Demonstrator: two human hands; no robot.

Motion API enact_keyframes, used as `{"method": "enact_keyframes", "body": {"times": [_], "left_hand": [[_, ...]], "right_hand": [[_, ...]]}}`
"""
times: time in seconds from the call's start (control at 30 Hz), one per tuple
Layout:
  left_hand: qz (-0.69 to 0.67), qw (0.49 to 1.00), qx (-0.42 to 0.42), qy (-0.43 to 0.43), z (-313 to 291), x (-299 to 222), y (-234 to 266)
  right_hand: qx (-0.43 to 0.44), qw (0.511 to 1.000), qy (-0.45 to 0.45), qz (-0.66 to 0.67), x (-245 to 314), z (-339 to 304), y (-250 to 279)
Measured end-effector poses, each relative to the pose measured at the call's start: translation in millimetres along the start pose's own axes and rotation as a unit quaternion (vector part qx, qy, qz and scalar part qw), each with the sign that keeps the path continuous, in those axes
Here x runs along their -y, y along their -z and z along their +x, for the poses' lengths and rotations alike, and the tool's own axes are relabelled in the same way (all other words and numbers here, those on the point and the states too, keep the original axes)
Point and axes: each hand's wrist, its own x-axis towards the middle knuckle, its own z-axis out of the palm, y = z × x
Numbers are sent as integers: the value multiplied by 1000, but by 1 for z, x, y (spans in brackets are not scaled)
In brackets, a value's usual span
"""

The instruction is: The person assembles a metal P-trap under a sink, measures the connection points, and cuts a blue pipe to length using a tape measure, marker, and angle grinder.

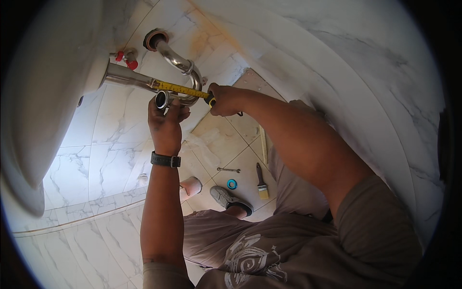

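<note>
A chrome drain trap (pixel 175 61) curves from the wall opening and bends back toward the sink's straight tailpipe (pixel 127 76). My left hand (pixel 166 123) is closed around the trap's free end, whose round open mouth faces up beside the tailpipe. A yellow tape measure (pixel 180 88) is stretched from the tailpipe's lower end across the trap bend. Its case sits in my right hand (pixel 225 99), fingers wrapped round it; most of the case is hidden. The trap's free end and the tailpipe look apart.
The white basin (pixel 53 86) curves down at left. A red-handled valve (pixel 129 60) sits on the wall beneath it. On the floor tiles lie a wrench (pixel 228 170), a blue ring of tape (pixel 232 184) and a paintbrush (pixel 262 180), near my shoe (pixel 222 195).
</note>
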Motion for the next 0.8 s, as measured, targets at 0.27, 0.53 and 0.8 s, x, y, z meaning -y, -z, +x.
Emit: {"method": "enact_keyframes", "body": {"times": [0.27, 0.53, 0.8], "left_hand": [[7, 1000, -1, -4, -1, -1, -1], [-9, 1000, 4, 1, -1, -2, -1], [16, 1000, -1, -10, -3, -1, -1]], "right_hand": [[-6, 1000, 4, -14, 0, 2, -1], [-16, 1000, 10, -11, -3, 2, -3], [-14, 999, 33, -2, -7, 6, -5]]}}
